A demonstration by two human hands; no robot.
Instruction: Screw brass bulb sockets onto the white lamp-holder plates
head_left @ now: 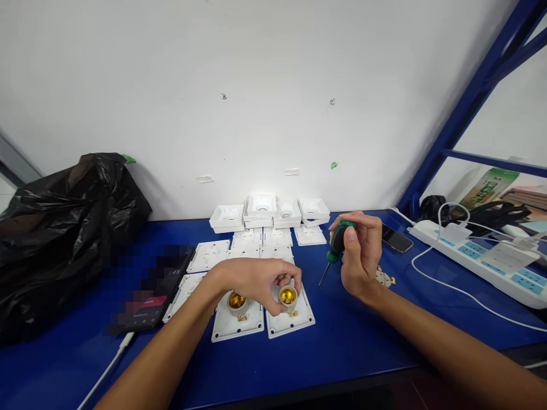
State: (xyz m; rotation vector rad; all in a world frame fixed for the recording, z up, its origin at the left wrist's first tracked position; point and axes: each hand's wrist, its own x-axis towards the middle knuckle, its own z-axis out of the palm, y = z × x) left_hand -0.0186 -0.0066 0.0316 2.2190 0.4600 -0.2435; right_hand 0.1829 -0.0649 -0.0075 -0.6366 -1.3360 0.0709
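My left hand (256, 280) rests over two white square lamp-holder plates at the front of the blue table (342, 341). Its fingertips pinch the brass-lined socket (288, 296) on the right plate (290, 320). A second brass socket (237, 302) stands on the left plate (237, 327), beside my palm. My right hand (362, 256) is raised to the right and grips a screwdriver (334, 249) with a green and black handle, its tip pointing down-left above the table.
More white plates (208, 255) lie in rows behind, with white square covers (261, 206) stacked by the wall. A black plastic bag (60, 228) fills the left. A phone (396, 238), a white power strip (482, 259) with cables and a blue shelf frame (470, 97) are on the right.
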